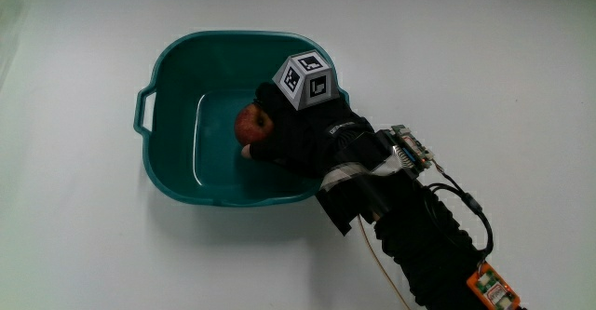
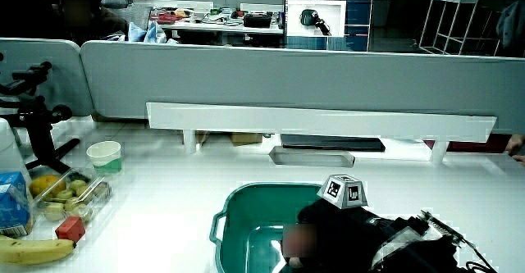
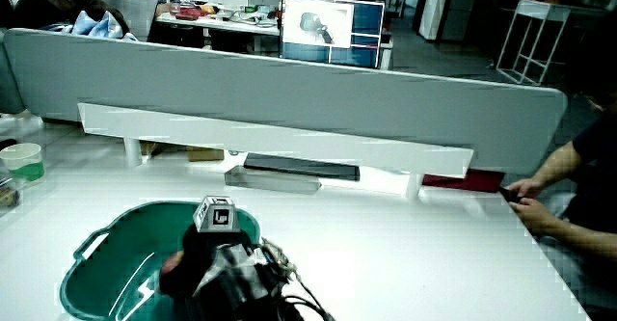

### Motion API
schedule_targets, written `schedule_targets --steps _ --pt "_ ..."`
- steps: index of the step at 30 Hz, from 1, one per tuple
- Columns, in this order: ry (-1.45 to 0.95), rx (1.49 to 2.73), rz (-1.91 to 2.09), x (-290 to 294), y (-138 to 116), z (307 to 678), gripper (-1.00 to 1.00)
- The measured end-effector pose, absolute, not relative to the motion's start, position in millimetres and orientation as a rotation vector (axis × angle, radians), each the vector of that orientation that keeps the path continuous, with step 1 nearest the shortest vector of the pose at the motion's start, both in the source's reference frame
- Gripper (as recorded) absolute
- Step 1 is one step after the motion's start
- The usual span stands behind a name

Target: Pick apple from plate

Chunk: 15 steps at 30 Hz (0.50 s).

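Observation:
A red apple [image 1: 250, 122] lies inside a teal basin [image 1: 172, 114] with a handle on its rim; no plate is in view. The gloved hand [image 1: 296, 135], with its patterned cube [image 1: 306, 80] on top, reaches into the basin and its fingers curl around the apple, which still sits low in the basin. The forearm [image 1: 419, 235] crosses the basin's rim on the side nearer the person. Both side views show the hand [image 2: 338, 228] [image 3: 207, 260] down in the basin [image 2: 238, 216] [image 3: 96, 254], with the apple [image 2: 295, 240] [image 3: 174, 261] partly hidden by the fingers.
In a side view, a banana [image 2: 33, 250], a tray of fruit [image 2: 66, 193], a small red block [image 2: 71, 228], a blue carton [image 2: 11, 201] and a cup [image 2: 104, 156] stand away from the basin near the table's edge. A low partition [image 2: 320, 121] bounds the table.

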<state>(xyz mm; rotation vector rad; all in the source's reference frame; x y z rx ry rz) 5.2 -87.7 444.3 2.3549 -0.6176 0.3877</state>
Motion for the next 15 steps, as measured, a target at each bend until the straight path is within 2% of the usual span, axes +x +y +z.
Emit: schedule_targets --steps 9,11,15 --pt "-0.659 2.412 0.39 21 -85 412 1.0" --pt "-0.662 2.382 0.396 29 -86 412 1.0" --pt "-0.663 2.432 0.418 41 -86 395 1.0"
